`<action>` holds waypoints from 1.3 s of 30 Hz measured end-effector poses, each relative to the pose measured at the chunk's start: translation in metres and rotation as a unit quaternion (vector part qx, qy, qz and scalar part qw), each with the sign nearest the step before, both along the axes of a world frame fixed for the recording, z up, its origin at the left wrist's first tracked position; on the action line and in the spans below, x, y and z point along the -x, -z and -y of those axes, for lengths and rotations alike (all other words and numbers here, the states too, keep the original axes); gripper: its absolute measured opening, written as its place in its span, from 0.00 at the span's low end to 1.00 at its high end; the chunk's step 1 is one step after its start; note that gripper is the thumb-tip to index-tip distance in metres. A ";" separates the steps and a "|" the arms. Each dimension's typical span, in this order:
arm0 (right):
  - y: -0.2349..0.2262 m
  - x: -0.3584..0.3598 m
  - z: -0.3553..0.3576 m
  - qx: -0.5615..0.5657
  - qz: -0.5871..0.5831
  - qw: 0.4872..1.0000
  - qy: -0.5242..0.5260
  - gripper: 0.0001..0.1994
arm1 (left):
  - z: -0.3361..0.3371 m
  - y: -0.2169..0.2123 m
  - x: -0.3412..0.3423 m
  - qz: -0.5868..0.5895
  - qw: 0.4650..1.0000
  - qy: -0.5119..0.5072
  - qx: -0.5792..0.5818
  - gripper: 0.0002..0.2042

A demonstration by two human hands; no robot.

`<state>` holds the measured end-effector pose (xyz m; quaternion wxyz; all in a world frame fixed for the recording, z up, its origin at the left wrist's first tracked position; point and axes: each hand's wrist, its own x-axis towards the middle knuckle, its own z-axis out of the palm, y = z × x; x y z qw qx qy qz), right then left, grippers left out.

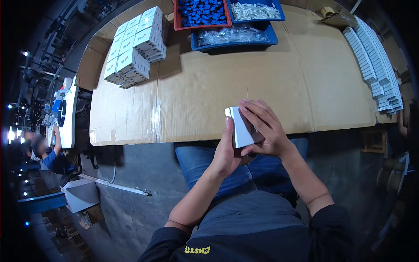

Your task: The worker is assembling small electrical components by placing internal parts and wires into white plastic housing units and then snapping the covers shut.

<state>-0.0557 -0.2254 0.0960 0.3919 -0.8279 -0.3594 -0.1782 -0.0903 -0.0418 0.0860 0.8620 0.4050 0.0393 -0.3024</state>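
A small white box (244, 131) is held between my two hands, just over the near edge of the cardboard-covered table (218, 96). My left hand (227, 148) grips its left side, the thumb lying up along the edge. Around the right side and far end, the fingers of my right hand (266, 131) are wrapped, with its thumb near the bottom. The box is tilted, and part of its face is hidden under the right hand.
White boxes (135, 43) are stacked at the far left. Behind stand a red bin (176, 22) of blue pieces, a blue bin (281, 13) of white pieces and another blue bin (231, 47) of clear bags. Rows of white pieces (371, 61) line the right. A person (56, 159) sits far left.
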 end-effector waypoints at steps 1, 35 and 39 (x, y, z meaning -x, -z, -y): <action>0.004 -0.002 0.003 0.000 0.000 1.000 0.000 0.43 | 0.008 -0.011 0.002 -0.016 1.000 -0.023 0.003 0.35; 0.027 0.007 -0.029 -0.279 -0.228 0.931 0.055 0.45 | 0.030 0.028 -0.006 0.298 0.903 -0.162 -0.262 0.36; 0.025 0.003 -0.012 -0.196 -0.214 0.957 0.010 0.29 | 0.015 0.016 -0.012 0.096 0.962 -0.242 -0.081 0.34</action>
